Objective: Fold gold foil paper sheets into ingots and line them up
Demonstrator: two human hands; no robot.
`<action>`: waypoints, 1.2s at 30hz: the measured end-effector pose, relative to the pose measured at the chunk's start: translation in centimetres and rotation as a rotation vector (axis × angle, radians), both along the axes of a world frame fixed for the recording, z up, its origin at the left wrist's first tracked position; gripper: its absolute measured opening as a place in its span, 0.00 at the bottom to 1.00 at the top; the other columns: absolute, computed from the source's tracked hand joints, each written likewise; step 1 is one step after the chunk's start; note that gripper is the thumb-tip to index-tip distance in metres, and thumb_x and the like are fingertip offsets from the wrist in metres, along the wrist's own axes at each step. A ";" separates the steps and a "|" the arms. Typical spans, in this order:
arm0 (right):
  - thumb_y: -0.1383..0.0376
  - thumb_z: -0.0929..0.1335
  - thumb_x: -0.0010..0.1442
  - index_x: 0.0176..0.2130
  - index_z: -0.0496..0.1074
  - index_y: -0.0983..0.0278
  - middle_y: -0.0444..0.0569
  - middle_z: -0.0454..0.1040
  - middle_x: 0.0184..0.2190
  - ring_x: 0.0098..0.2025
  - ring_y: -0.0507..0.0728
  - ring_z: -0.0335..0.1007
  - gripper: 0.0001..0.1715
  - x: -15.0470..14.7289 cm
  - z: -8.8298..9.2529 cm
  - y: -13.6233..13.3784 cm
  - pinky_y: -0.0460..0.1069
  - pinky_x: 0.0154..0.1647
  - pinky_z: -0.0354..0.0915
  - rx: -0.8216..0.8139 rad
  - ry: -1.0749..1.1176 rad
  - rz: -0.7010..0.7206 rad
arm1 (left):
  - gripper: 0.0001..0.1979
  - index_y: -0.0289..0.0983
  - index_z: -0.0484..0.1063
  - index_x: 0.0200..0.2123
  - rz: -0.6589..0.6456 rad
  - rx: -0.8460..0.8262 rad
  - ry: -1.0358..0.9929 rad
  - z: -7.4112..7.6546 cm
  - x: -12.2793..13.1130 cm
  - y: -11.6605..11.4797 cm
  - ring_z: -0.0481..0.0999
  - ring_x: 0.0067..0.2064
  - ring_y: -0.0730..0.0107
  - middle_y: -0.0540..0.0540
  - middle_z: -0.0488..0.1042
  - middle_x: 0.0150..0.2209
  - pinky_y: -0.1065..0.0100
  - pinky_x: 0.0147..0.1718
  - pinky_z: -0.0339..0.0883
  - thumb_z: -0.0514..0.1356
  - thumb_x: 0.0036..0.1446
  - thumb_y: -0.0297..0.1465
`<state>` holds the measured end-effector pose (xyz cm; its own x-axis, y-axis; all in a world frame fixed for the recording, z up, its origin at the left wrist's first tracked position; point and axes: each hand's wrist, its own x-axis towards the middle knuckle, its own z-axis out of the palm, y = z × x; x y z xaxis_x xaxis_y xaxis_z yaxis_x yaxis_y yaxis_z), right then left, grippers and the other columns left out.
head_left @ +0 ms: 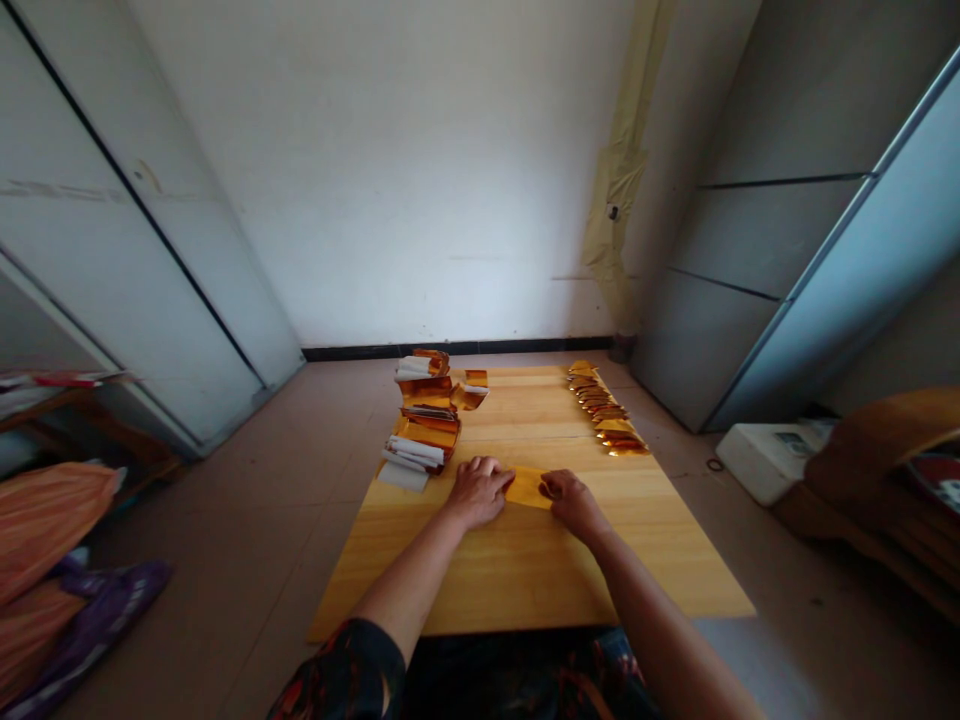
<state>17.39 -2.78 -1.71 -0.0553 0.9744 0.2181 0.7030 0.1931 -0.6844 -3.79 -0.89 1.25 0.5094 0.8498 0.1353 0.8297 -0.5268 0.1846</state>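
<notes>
A sheet of gold foil paper (527, 487) lies on the wooden table between my two hands. My left hand (481, 491) presses on its left end, the fingers curled and close together. At the right end my right hand (576, 503) pinches the paper, which looks curled or folded under the fingers. To the left lie loose stacks of gold and white foil paper (427, 430), some sheets bent. Along the right side runs a row of folded gold paper pieces (604, 408), overlapping one another. My fingertips are partly hidden, so the exact fold cannot be made out.
The wooden table (570, 575) stands before a white wall (420, 200). A grey cabinet (720, 260) and a white box (765, 460) are on the right. Orange and purple bags (97, 610) lie on the left.
</notes>
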 end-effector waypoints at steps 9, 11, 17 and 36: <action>0.76 0.63 0.50 0.37 0.74 0.63 0.50 0.74 0.40 0.43 0.55 0.70 0.18 0.4 0.7 -0.5 0.48 0.44 0.65 -0.003 -0.001 0.095 | 0.20 0.49 0.68 0.51 -0.009 -0.005 -0.005 0.5 -0.1 -0.6 0.63 0.49 0.59 0.46 0.67 0.46 0.59 0.47 0.56 0.59 0.53 0.41; 0.75 0.65 0.47 0.35 0.74 0.63 0.49 0.73 0.39 0.42 0.56 0.68 0.15 0.3 1.5 -1.1 0.49 0.45 0.63 0.013 -0.103 0.199 | 0.24 0.47 0.69 0.50 -0.008 0.005 -0.034 0.5 -0.2 -1.0 0.63 0.50 0.58 0.45 0.67 0.46 0.59 0.47 0.57 0.62 0.49 0.45; 0.70 0.68 0.50 0.32 0.72 0.64 0.48 0.71 0.37 0.40 0.55 0.63 0.05 0.0 3.0 -2.1 0.48 0.43 0.59 0.048 -0.260 0.264 | 0.19 0.43 0.71 0.47 0.009 0.047 -0.081 0.0 -0.3 -1.4 0.64 0.49 0.60 0.45 0.69 0.45 0.60 0.47 0.57 0.60 0.53 0.43; 0.67 0.66 0.59 0.36 0.74 0.63 0.49 0.72 0.37 0.40 0.54 0.65 0.07 0.4 2.9 -1.5 0.48 0.44 0.59 0.169 -0.367 0.340 | 0.21 0.41 0.72 0.44 -0.004 0.076 -0.090 -0.5 -0.1 -0.6 0.66 0.48 0.60 0.45 0.70 0.43 0.60 0.44 0.60 0.64 0.49 0.45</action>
